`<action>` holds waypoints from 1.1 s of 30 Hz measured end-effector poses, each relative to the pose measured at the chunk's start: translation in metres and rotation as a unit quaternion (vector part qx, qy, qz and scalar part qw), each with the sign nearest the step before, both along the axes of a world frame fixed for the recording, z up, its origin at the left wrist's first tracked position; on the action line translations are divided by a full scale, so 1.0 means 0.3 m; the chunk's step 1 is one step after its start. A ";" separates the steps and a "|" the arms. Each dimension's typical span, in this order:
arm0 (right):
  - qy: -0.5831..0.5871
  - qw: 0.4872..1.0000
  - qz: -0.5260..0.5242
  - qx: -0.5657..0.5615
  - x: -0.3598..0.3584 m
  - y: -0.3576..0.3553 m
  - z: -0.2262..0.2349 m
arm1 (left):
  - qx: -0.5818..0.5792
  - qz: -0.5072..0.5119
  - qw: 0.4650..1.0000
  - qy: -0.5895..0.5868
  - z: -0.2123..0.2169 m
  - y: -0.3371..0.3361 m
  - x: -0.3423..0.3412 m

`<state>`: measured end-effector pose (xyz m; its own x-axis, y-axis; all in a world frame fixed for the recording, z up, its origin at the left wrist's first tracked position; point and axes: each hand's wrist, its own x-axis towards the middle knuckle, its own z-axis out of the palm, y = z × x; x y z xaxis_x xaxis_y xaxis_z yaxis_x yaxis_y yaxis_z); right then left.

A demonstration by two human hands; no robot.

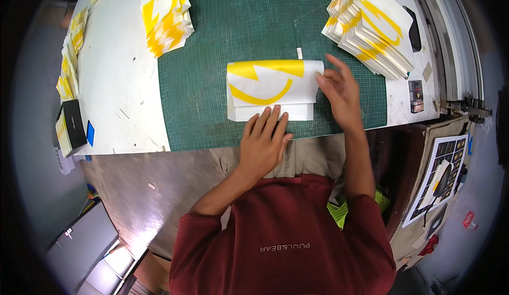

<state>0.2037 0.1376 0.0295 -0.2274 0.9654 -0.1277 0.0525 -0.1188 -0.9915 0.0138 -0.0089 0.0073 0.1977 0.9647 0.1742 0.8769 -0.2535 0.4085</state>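
A white sheet with yellow curved shapes point(270, 85) lies folded on the green cutting mat point(212, 93). My left hand point(263, 144) rests flat, fingers spread, on the mat at the sheet's near edge, fingertips touching it. My right hand point(339, 93) is at the sheet's right end, with the thumb and fingers against the folded edge.
A tall stack of the same white and yellow sheets point(371, 27) sits at the mat's far right. A smaller fanned stack point(165, 19) lies at the far left. More sheets point(69, 62) and a black box point(71, 125) line the white table's left edge. A small dark box point(417, 95) lies right.
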 end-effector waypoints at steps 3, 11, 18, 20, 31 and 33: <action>0.284 0.939 0.024 -0.194 -0.035 0.163 -0.060 | 0.006 -0.021 0.999 -0.031 -0.023 0.080 -0.062; -0.305 0.872 -0.050 0.379 -0.071 -0.044 0.016 | 0.031 -0.025 0.999 -0.006 0.048 0.179 -0.120; -0.442 0.817 -0.059 0.365 -0.074 -0.079 0.040 | -0.003 -0.060 0.998 0.010 0.083 0.221 -0.159; -0.386 0.825 -0.046 0.411 -0.081 -0.113 0.045 | -0.013 -0.071 0.997 0.015 0.093 0.238 -0.165; -0.407 0.798 0.173 0.409 -0.078 -0.033 -0.015 | -0.024 -0.071 0.997 0.014 0.082 0.241 -0.171; -0.331 0.827 0.113 0.440 -0.066 -0.056 0.007 | -0.022 -0.072 0.997 0.011 0.083 0.239 -0.172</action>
